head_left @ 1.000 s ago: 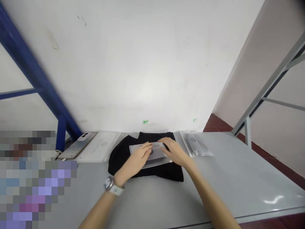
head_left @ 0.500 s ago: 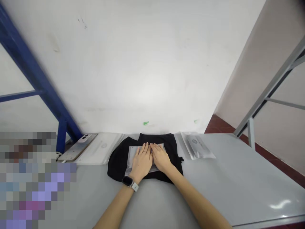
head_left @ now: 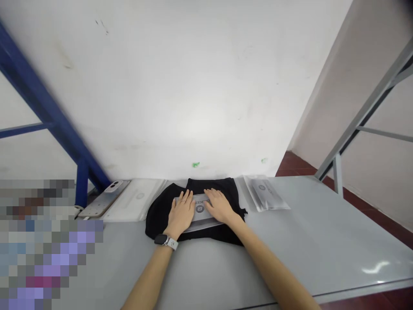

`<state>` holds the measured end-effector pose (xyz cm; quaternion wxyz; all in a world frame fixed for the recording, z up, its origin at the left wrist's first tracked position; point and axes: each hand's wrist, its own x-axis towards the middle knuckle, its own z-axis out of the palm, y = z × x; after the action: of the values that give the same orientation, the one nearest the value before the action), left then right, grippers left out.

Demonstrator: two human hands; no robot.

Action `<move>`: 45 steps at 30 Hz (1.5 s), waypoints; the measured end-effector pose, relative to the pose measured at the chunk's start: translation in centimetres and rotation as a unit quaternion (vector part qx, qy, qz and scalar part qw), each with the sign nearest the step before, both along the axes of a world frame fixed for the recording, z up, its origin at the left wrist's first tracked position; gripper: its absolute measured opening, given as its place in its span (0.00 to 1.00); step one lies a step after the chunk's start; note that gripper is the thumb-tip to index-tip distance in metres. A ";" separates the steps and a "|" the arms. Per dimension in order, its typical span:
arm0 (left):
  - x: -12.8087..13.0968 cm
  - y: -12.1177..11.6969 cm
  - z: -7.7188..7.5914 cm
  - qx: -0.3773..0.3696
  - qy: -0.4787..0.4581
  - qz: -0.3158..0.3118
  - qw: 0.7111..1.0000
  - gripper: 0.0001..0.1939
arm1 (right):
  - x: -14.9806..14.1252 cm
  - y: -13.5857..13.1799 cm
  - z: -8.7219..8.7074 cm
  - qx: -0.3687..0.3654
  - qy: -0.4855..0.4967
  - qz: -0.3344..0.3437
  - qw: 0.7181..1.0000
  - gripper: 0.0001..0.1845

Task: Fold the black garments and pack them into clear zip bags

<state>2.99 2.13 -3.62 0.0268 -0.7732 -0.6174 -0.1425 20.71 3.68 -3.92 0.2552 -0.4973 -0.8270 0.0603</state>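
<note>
Black cloth [head_left: 157,217], soft and uneven in outline, lies near the far edge of the smooth grey worktop [head_left: 309,245]. On top of it, through the head camera, I see a flat, translucent grey plastic packet [head_left: 200,210] with a dark round mark. Its long axis runs roughly along that far edge, the right end slightly farther from me.

The packet's bare middle lies between my two hands, so neither is clearly nearer. My left hand [head_left: 181,216] lies flat over its left end, fingers slightly spread toward the far edge; my right hand [head_left: 220,207] covers its right end, fingers angled inward. On both sides the grip is unclenched, palm down and touching the packet; I see no fingers closed around anything. A smartwatch with a pale strap [head_left: 166,242] sits on the left wrist.

Toward the worktop's far left corner I have a stack of clear plastic bags [head_left: 138,197] and a pale, speckled phone [head_left: 108,201] beside it. Right of the cloth, also along the far edge, lie translucent printed packets [head_left: 265,194]. A scuffed white wall [head_left: 200,86] rises behind, with a blue metal frame [head_left: 48,110] at left and a grey one at right.
</note>
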 end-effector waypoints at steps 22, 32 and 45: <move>-1.5 0.8 2.1 0.057 -0.119 0.035 0.991 0.25 | 17.9 -1.0 7.4 -0.249 0.330 -0.119 0.903 0.21; -1.4 0.8 1.0 0.043 -0.076 0.022 0.996 0.23 | 25.2 1.0 1.8 -0.105 0.259 -0.362 0.889 0.16; -1.5 0.9 0.7 0.038 -0.057 0.021 0.997 0.24 | 25.1 2.4 0.2 0.007 0.114 -0.305 0.946 0.19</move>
<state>1.54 3.03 -2.89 0.0237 -0.7491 -0.6281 -0.2092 45.78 6.09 -3.72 0.3577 -0.7134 -0.6019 0.0298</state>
